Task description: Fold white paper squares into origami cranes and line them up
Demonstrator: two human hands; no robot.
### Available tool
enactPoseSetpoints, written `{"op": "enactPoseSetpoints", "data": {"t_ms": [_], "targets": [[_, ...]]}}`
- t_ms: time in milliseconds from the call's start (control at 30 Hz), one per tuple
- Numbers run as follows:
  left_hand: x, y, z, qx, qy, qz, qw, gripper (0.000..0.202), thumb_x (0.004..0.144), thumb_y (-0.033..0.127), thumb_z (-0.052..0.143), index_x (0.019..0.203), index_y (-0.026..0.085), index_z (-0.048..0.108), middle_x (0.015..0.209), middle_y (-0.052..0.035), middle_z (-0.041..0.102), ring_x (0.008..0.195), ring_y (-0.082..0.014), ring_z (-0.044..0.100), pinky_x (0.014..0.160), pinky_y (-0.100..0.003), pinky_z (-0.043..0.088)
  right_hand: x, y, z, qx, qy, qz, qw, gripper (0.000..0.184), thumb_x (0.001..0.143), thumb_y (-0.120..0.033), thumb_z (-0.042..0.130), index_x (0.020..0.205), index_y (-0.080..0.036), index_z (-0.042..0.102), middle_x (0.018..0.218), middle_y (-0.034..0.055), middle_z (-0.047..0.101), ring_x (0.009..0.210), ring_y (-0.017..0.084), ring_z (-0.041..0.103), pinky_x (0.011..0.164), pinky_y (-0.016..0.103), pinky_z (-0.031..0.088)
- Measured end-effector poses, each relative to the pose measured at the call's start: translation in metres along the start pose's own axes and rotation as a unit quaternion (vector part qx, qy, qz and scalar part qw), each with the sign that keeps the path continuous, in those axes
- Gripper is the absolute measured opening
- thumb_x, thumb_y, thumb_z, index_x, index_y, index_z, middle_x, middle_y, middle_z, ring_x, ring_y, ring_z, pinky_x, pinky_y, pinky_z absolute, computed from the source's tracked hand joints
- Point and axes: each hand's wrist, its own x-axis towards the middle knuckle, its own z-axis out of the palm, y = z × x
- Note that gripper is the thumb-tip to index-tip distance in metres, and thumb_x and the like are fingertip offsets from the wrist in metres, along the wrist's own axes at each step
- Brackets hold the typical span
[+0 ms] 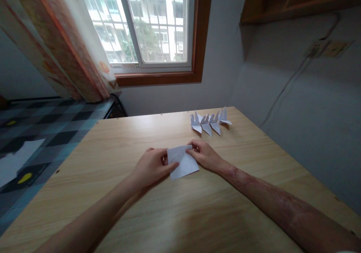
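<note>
A white sheet of paper (182, 163), partly folded, lies on the wooden table (180, 211) between my hands. My left hand (152, 165) pinches its left edge with curled fingers. My right hand (204, 154) pinches the upper right corner, its fingers pressed onto the fold. Beyond them, toward the far right of the table, stands a row of several folded white paper cranes (209, 121).
A bed with a checked blue cover (42, 132) sits left of the table, with a white sheet on it. A window with a curtain (70, 46) is behind. A grey wall (310, 106) borders the table's right side.
</note>
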Motion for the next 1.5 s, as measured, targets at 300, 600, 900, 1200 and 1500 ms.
{"op": "enactPoseSetpoints", "data": {"t_ms": [300, 600, 900, 1200, 1500], "targets": [[-0.002, -0.006, 0.006, 0.118, 0.077, 0.269, 0.953, 0.025, 0.107, 0.024, 0.062, 0.131, 0.026, 0.069, 0.144, -0.01, 0.072, 0.131, -0.0294, 0.068, 0.115, -0.05, 0.053, 0.0, 0.005, 0.0, -0.074, 0.054, -0.03, 0.995, 0.042, 0.087, -0.017, 0.085, 0.126, -0.022, 0.068, 0.098, -0.0001, 0.068, 0.085, 0.018, 0.06, 0.08, 0.032, 0.05], [-0.004, -0.001, 0.007, 0.139, 0.027, 0.239, 0.961, 0.029, 0.11, 0.039, 0.06, 0.128, 0.022, 0.075, 0.131, -0.0127, 0.077, 0.111, -0.031, 0.072, 0.098, -0.051, 0.061, -0.003, 0.006, 0.005, -0.122, 0.068, -0.07, 0.988, 0.045, 0.089, -0.023, 0.085, 0.13, -0.023, 0.065, 0.125, 0.0084, 0.074, 0.115, 0.027, 0.068, 0.107, 0.045, 0.055], [-0.005, 0.002, 0.014, 0.173, 0.072, 0.187, 0.964, 0.028, 0.106, 0.047, 0.068, 0.112, 0.021, 0.076, 0.111, -0.0114, 0.073, 0.097, -0.0295, 0.068, 0.086, -0.046, 0.058, -0.005, -0.003, 0.004, -0.155, 0.053, -0.085, 0.983, 0.042, 0.084, -0.02, 0.088, 0.12, -0.023, 0.068, 0.106, 0.0042, 0.075, 0.105, 0.027, 0.069, 0.099, 0.044, 0.055], [-0.006, 0.002, 0.016, 0.17, 0.085, 0.184, 0.964, 0.032, 0.109, 0.045, 0.062, 0.125, 0.021, 0.076, 0.117, -0.0137, 0.073, 0.101, -0.0309, 0.068, 0.089, -0.049, 0.06, -0.006, -0.006, 0.003, -0.059, 0.04, -0.07, 0.995, 0.042, 0.086, -0.01, 0.077, 0.124, -0.022, 0.065, 0.115, 0.0032, 0.071, 0.095, 0.018, 0.07, 0.096, 0.037, 0.057], [-0.007, 0.0, 0.018, 0.172, 0.11, 0.154, 0.967, 0.028, 0.105, 0.045, 0.066, 0.119, 0.023, 0.076, 0.117, -0.0136, 0.071, 0.102, -0.0319, 0.07, 0.087, -0.048, 0.061, -0.009, -0.01, 0.006, -0.258, 0.085, -0.073, 0.96, 0.028, 0.087, -0.035, 0.091, 0.099, -0.024, 0.068, 0.109, 0.0093, 0.072, 0.11, 0.032, 0.064, 0.102, 0.05, 0.051]]}}
